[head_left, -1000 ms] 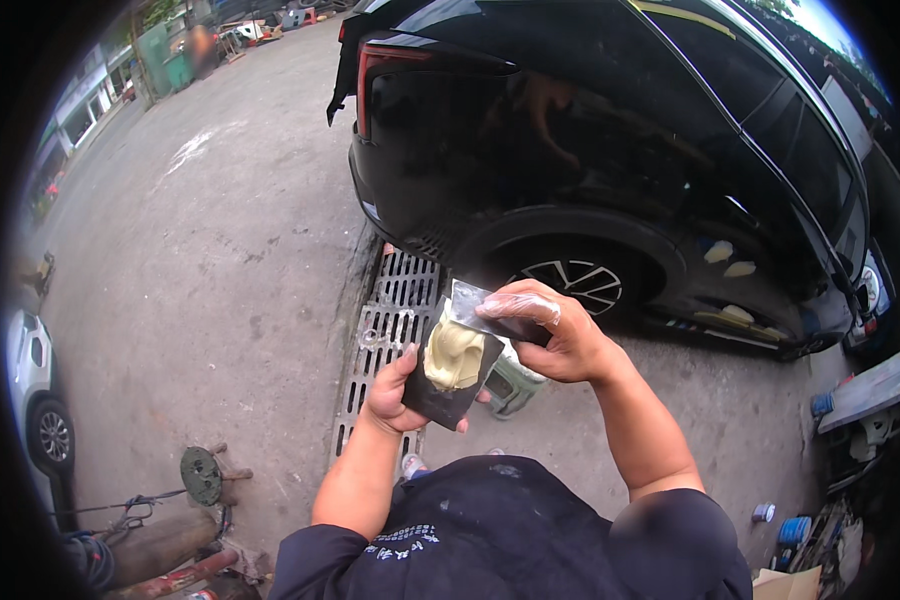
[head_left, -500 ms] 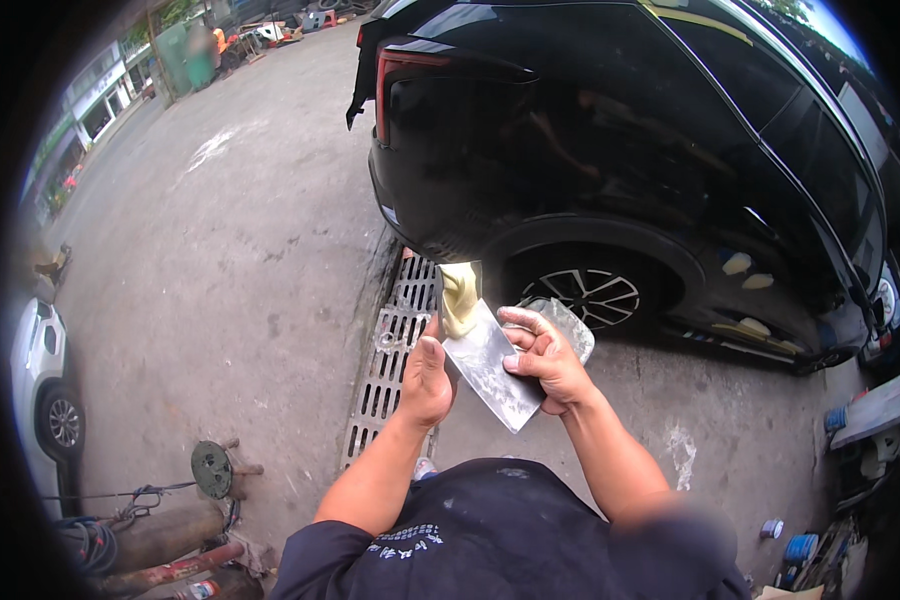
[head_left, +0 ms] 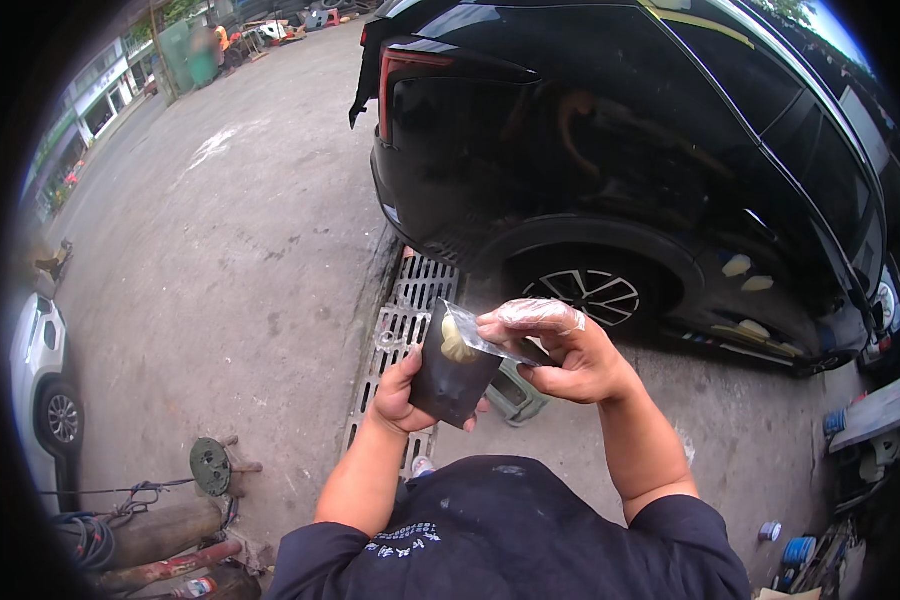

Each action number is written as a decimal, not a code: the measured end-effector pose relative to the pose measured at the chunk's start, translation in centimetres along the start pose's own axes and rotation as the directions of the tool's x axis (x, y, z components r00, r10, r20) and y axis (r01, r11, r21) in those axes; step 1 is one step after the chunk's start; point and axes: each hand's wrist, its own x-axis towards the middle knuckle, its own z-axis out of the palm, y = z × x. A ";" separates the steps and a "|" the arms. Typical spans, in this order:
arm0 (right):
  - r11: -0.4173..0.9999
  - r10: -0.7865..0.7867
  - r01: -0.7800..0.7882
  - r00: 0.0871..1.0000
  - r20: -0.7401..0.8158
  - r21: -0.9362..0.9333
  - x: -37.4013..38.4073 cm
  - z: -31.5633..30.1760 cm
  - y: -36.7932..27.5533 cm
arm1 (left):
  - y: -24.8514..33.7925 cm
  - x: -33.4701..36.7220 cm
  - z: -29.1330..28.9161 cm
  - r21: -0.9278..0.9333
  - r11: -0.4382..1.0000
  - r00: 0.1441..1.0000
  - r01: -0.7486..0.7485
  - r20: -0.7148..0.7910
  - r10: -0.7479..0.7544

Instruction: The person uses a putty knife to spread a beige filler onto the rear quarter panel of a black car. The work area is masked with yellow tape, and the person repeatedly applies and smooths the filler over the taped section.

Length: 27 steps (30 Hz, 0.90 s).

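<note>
My left hand is closed around a dark flat putty board, its thumb along the near left edge and fingertips showing beneath. A lump of cream-coloured putty lies on the board's upper part. From the right, my right hand grips a thin metal putty knife, tilted over the board with its edge at the putty. Whitish residue or film covers that hand's index finger. Part of the blade is hidden under the fingers. Beyond both hands stands a black car.
The car's rear wheel is just past my right hand. Pale patches mark its lower side. A slotted drain grate runs beside my left hand. Below my right hand is a greenish stool. Cylinders and hoses lie lower left.
The putty knife, earlier laid broadly across the board, is now lifted and turned edge-on to the putty. My right hand has rolled over, palm down. The board has come nearer to me.
</note>
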 end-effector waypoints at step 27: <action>0.653 0.075 -0.178 0.982 -0.171 -0.736 -0.5 2.1 -2.1 | 0.6 -0.4 0.5 0.297 0.945 0.933 -0.138 -0.282 0.225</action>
